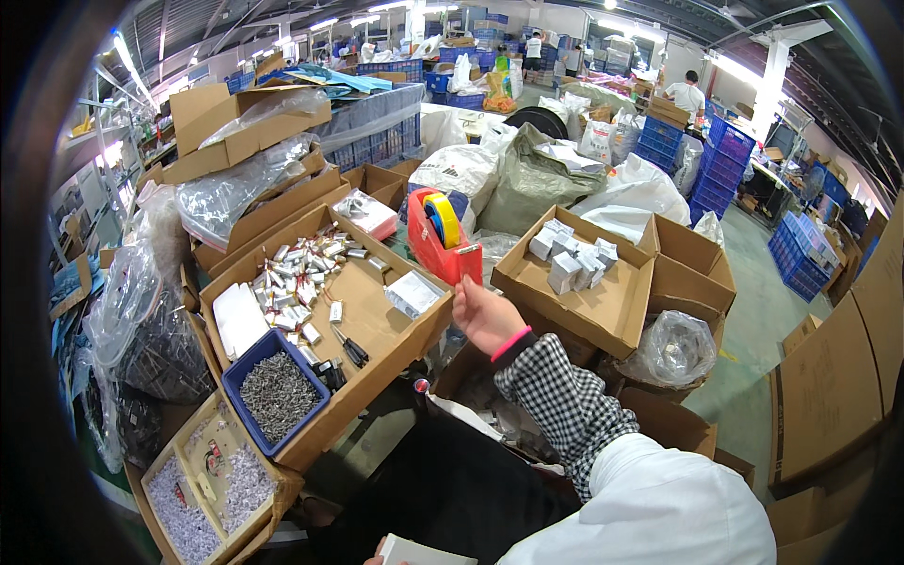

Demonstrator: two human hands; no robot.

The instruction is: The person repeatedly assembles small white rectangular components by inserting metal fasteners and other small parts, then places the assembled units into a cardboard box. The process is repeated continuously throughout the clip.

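A red tape dispenser (443,247) carries a roll with a yellow and blue core and stands at the right rim of a cardboard tray. My right hand (490,318) has its thumb and fingers pinched together at the dispenser's front end, below the cutter; whatever is between the fingertips is too small to make out. At the lower edge, my left hand (379,554) shows only in part. It grips a small white box (424,554) above my dark-covered lap, with most of the box cut off by the frame.
The cardboard tray (377,301) holds small silver cylindrical parts (292,278) and a blue bin (275,391) of screws. A divided box (207,480) of small white pieces sits nearer. On the right, a carton (574,282) holds small white boxes (571,256). Sacks and blue crates stand beyond.
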